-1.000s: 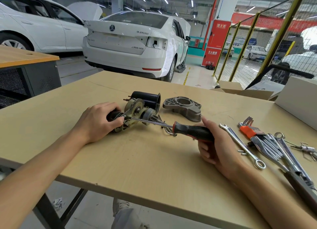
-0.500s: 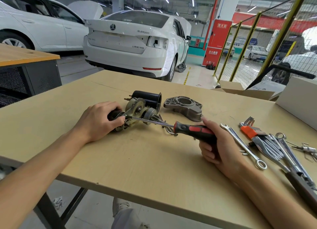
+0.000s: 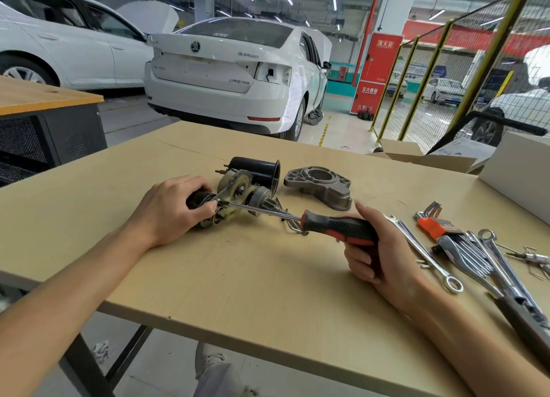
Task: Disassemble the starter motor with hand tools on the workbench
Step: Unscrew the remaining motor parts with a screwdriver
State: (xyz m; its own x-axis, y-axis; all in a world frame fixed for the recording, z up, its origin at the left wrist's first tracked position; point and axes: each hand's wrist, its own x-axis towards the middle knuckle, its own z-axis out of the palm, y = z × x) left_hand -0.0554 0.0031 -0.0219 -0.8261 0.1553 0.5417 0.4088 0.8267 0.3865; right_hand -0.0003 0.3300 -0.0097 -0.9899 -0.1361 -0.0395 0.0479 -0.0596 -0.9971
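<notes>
Both hands are working at mid-frame: the left hand [image 3: 169, 210] is curling over and gripping the starter motor [image 3: 238, 194], which is lying on the workbench [image 3: 238, 277] just left of centre, while the right hand [image 3: 384, 256] is clutching the screwdriver [image 3: 336, 227] by its black-and-red handle, its shaft reaching left to the motor. A grey housing [image 3: 321, 186] is lying just right of the motor; wrenches [image 3: 422, 250] are lying at the right edge.

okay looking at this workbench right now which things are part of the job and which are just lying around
In use:
starter motor, gripped by the left hand
screwdriver, held by the right hand, tip at the motor

Lying about:
black housing
metal end cover
spanner
hex keys
cardboard box
</notes>
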